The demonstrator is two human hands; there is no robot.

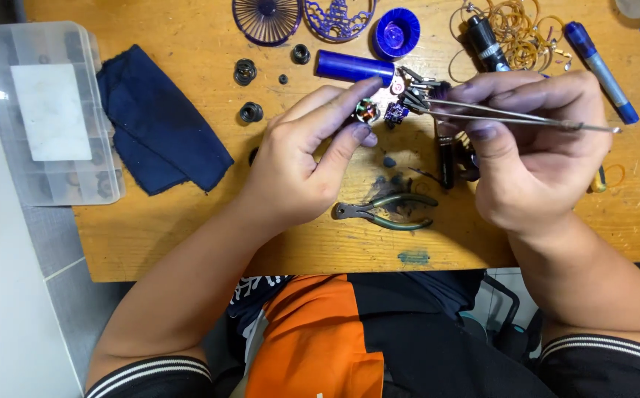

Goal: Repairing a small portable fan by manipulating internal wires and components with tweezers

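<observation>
Left hand [290, 166]: small motor [366, 112] pinched in fingertips | right hand [530, 158]: tweezers [512, 116] gripped, tips at motor's 3 o'clock | pliers [386, 210] at 6 o'clock, untouched

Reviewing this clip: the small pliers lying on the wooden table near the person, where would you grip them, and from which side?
Probably by the two green handles of the pliers, coming from above and from the right. They lie flat with the metal nose pointing left toward the left hand, and the handles splay open to the right, below the right hand holding tweezers.
</observation>
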